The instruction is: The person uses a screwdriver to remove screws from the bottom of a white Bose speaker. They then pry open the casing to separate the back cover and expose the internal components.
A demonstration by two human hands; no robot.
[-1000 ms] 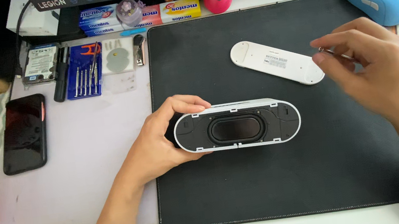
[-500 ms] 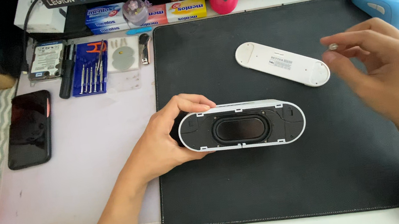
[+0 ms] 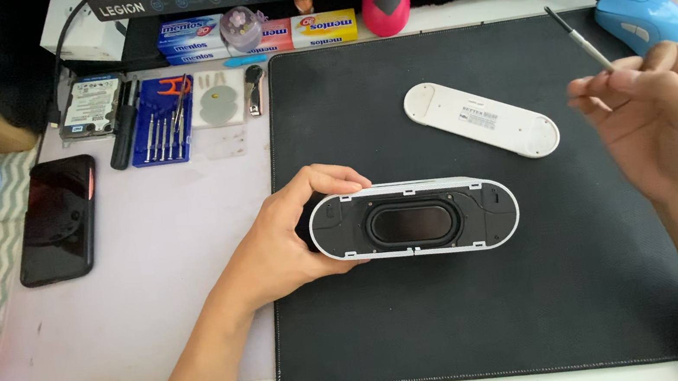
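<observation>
An oval white speaker body (image 3: 414, 220) with a black oval driver in its open face stands on edge on the black desk mat (image 3: 494, 310). My left hand (image 3: 293, 236) grips its left end. The white oval cover (image 3: 481, 119) lies flat on the mat behind it, apart from both hands. My right hand (image 3: 652, 119) is raised at the right, fingers pinched on a thin dark screwdriver (image 3: 578, 40) whose shaft points up and to the left.
A blue screwdriver set (image 3: 162, 122), a hard drive (image 3: 90, 105), a black phone (image 3: 56, 219) and nail clippers (image 3: 255, 88) lie on the pale mat at left. A blue mouse (image 3: 645, 19) sits at the back right. Candy boxes and a monitor base line the back.
My right hand has lifted and turned, and the thin screwdriver now shows above its fingers. The left hand still grips the speaker body.
</observation>
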